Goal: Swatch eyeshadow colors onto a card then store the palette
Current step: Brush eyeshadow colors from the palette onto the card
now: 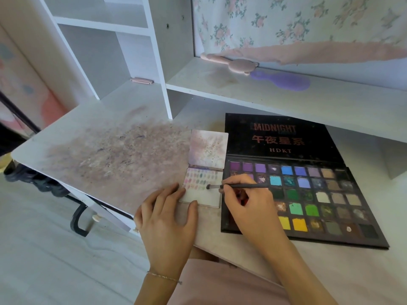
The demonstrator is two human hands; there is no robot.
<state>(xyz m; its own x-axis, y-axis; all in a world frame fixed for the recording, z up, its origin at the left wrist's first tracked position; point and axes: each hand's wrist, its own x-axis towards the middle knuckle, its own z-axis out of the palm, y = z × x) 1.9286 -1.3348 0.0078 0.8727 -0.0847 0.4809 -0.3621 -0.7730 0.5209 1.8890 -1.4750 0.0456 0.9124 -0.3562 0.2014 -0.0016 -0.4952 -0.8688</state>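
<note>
Card [203,190]: small open booklet on the desk [105,150], just left of the palette; rows of pale swatches on the lower page, top flap stained.
Left hand [167,216]: fingers straight, flat on the desk, fingertips pressing the card's lower left corner.
Right hand [246,203]: pinches a thin brush [237,186], over the palette's left columns.
Brush tip: touching the card's right side, at the swatch rows.
Palette [308,194]: open, lid lying back, flat on the desk.
Shelf [286,93]: pink and purple brushes.

A stained white desk [105,150] carries white shelving [158,62]; floral fabric [286,20] hangs behind; pale floor [44,249] below.
</note>
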